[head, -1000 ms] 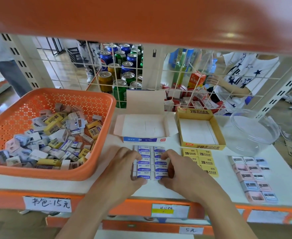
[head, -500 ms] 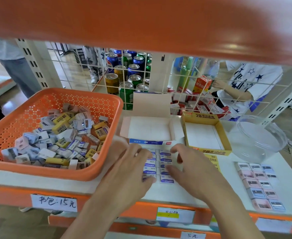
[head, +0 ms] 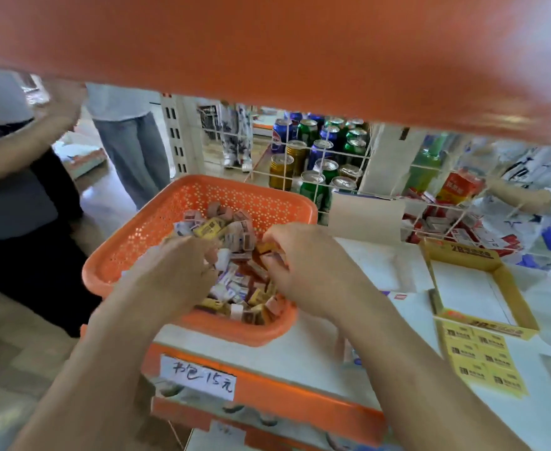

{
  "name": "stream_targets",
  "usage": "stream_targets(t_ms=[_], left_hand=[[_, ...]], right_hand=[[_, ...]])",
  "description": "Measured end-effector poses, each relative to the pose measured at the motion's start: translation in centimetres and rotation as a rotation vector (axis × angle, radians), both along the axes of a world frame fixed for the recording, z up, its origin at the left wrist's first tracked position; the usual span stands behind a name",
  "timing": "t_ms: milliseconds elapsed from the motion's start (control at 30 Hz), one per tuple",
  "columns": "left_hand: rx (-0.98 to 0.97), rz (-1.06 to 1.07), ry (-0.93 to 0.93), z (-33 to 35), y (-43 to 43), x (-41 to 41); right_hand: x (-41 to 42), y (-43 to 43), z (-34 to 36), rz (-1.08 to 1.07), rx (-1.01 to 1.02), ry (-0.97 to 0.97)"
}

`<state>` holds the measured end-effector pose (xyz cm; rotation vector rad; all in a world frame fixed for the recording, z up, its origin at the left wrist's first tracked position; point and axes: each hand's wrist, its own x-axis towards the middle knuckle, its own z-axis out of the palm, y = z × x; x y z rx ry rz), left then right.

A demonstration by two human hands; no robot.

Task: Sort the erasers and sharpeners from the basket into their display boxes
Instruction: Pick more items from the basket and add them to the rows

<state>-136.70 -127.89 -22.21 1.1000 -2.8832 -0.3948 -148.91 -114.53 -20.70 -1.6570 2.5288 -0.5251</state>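
Picking step now: left hand and right hand dig curled into the eraser-and-sharpener pile in the orange basket, grip too blurred to tell, and next they need clean pinches to carry toward the yellow display box.

One orange basket, two hands, two open display boxes, one handwritten price label.

shelf: white | left: orange basket | middle: open white box | right: open yellow box, yellow erasers in front
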Motion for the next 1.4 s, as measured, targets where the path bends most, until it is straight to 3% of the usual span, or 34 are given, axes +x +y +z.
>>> stream_targets(t_ms=[133, 267, 467, 667, 833, 933, 1067, 1400], left_hand=[[0.020, -0.129, -0.037, -0.4, -1.9, -1.4], [-0.027, -0.233, -0.233, -1.4, -2.4, -4.0], [0.079, -0.200, -0.266, -1.4, -3.1, -3.6], [-0.026, -0.166, -0.399, -1.5, -2.4, -5.6], [0.039, -0.253, -0.433, -1.8, -3.3, -5.9], [0.046, -0.260, -0.320, -1.7, -3.5, -5.6], [0.007, -0.212, -0.216, -1.4, -3.1, -5.4], [0.169, -0.057, 0.501, -0.5, -3.3, -1.9]], right_hand=[[-0.2, -4.6, -0.9, -0.007, 0.233, 0.083], [-0.3, -6.7, -1.9, 0.029, 0.475, 0.144], [-0.4, -7.9, -2.2, -0.011, 0.628, 0.086], [-0.4, -7.6, -2.6, -0.023, 0.582, 0.107], [-0.2, -7.1, -2.6, 0.002, 0.466, 0.125], [-0.2, -6.9, -2.5, -0.009, 0.367, 0.103], [0.2, -6.3, -2.1, 0.014, 0.415, 0.084], [-0.2, -6.2, -1.5, 0.003, 0.414, 0.058]])
